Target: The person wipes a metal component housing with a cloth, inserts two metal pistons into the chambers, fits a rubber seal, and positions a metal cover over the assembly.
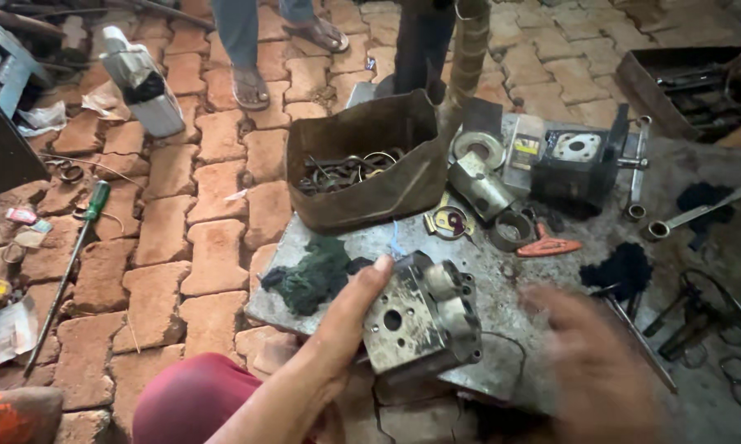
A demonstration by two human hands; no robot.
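The metal pump housing (422, 316) — a greasy grey block with a round bore and small bolt holes in its flat face and rounded lugs along its right side — is held up above the near edge of a steel plate (486, 271) on the ground. The left hand (338, 329) grips it from the left: the thumb lies along the block's upper left edge with its tip at the top corner, the palm is against the left side, and the remaining fingers are hidden behind or beneath the block, so their wrap cannot be seen. The right hand (592, 362) is just to the right of the housing, blurred; its fingers look loosely spread and hold nothing, and whether they touch the block cannot be told. Just left of the housing on the plate lies a dark green rag (313, 275). Behind it stands a dented brown metal bin (362, 164) holding rings and small parts. To the right of the bin are a short steel cylinder (479, 187), a metal ring (512, 230), an orange-handled tool (549, 247) and a black pump body (576, 164) with a pale gasket on top — all well apart from the hands. A green-handled screwdriver (96, 200) lies on the brick paving (214, 247) far to the left, and a person's sandalled feet (251, 86) stand at the top.
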